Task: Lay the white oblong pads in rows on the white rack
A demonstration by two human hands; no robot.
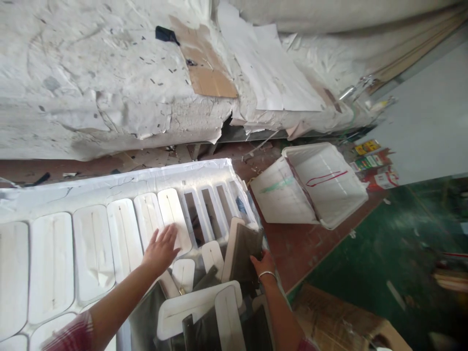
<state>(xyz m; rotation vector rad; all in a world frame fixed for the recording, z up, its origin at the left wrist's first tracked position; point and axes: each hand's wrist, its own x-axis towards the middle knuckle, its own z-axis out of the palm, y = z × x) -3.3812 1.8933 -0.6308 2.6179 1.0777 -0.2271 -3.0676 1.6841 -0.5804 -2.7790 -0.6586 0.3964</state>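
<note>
Resting flat, left hand (161, 251) on die-cut sheet (91, 243); right hand (262, 264) clasping dark panel (245, 253).

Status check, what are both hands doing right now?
Left hand open, flat over white pad in tray. Right hand gripping dark panel. Loose white pieces piled below.

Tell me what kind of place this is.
Probably a small workshop or factory floor. A white moulded sheet with rows of rounded oblong pieces lies under the left hand, the right hand grips a dark panel, and a paper-covered workbench and a tipped white bin stand nearby.
</note>
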